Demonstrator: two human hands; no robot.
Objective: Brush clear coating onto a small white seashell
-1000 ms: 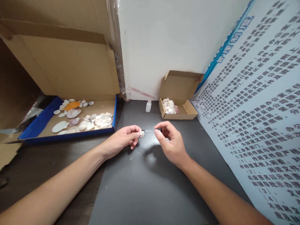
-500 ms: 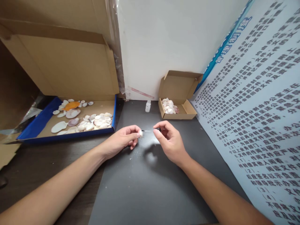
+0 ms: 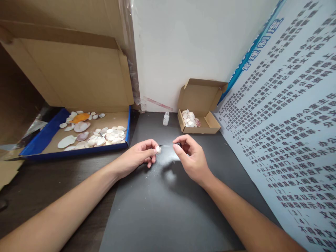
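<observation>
Above the middle of the dark mat, my left hand [image 3: 141, 153] pinches a small white shell [image 3: 158, 149] between thumb and fingertips. Facing it, my right hand [image 3: 191, 155] is closed on the black cap of a small brush [image 3: 165, 146]; its pale thin stem points left and its dark tip is at the shell's upper edge. Whether the bristles touch the shell is too fine to tell. Beyond the hands, a small uncapped glass bottle [image 3: 166, 119] with a white label stands upright on the mat.
A blue-edged cardboard box [image 3: 127, 126] with shells and an orange piece [image 3: 80, 118] lies open at left. At back right stands a smaller open carton [image 3: 202, 130] holding shells [image 3: 189, 118]. A white panel [image 3: 168, 52] rises behind, and a printed board [image 3: 288, 122] leans along the right.
Both hands stay almost in place, with the brush tip still at the shell. The shell appears turned slightly, and the view has shifted a little.
</observation>
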